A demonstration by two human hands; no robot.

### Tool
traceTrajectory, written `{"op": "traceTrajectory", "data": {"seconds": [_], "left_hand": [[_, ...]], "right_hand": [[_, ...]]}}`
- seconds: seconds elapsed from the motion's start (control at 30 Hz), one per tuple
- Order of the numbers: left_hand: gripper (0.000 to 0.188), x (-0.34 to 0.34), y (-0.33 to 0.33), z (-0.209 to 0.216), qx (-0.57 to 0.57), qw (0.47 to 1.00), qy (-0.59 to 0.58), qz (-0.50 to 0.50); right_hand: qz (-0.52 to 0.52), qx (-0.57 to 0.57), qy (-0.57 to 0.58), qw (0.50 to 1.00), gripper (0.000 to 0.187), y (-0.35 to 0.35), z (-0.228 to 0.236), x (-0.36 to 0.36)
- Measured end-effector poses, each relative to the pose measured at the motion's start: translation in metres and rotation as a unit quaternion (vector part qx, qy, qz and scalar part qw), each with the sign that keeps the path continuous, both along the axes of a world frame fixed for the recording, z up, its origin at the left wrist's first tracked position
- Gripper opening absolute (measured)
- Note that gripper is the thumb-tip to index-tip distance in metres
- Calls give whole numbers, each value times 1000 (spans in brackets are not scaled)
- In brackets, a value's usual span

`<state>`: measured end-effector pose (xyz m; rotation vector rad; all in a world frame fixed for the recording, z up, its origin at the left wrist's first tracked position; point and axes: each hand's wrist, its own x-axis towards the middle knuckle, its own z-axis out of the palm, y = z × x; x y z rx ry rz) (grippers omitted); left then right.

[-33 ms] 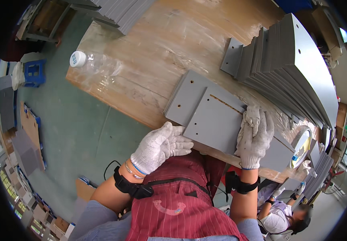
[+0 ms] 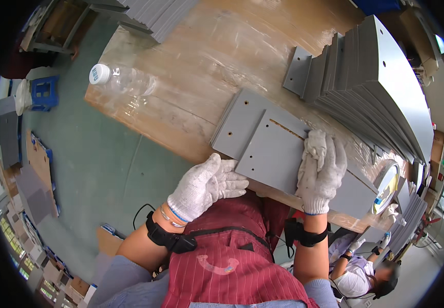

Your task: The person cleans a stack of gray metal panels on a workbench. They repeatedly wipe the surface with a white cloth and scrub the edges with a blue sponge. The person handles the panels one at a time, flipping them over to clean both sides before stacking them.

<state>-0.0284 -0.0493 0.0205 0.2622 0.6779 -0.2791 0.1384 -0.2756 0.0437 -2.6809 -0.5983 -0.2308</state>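
Observation:
A grey panel (image 2: pixel 273 154) with small holes and a narrow slot lies across another grey panel (image 2: pixel 236 120) at the table's near edge. My right hand (image 2: pixel 328 172), in a white knitted glove, presses a bunched white cloth (image 2: pixel 314 146) onto the upper panel, and its fingers close over the cloth. Part of the slot is hidden under that hand. My left hand (image 2: pixel 206 184), gloved the same way, rests against the near left corner of the panel with its fingers stretched out and nothing in them.
A tall stack of grey panels (image 2: pixel 371 82) stands at the right, and more panels (image 2: pixel 155 20) lie at the far left. A clear plastic bottle (image 2: pixel 129 81) lies near the table's left edge. At the lower right, a person (image 2: pixel 358 272) works beside a roll of tape (image 2: pixel 386 187).
My right hand and the cloth have slid slightly left and away from me over the panel. The left hand has stayed in place.

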Motion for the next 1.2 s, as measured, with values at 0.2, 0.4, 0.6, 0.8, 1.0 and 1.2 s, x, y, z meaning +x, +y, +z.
{"op": "traceTrajectory", "data": {"seconds": [0.2,0.4,0.6,0.8,1.0,1.2], "left_hand": [[69,-1,0,-9,-162,974,-115,110],[67,13,4,6,-72,997,5,33],[44,13,-8,6,178,980,48,-68],[25,27,-18,20,283,945,89,-141],[17,18,-11,-10,823,483,-179,-241],[19,16,-18,-16,440,895,37,-62]], "right_hand": [[255,45,37,965,39,97,18,-49],[424,109,319,841,45,65,22,-83],[101,431,646,621,47,-19,77,-31],[112,143,152,972,44,-4,39,7],[171,180,94,964,50,38,61,-11],[177,97,46,978,47,47,3,-37]]}}
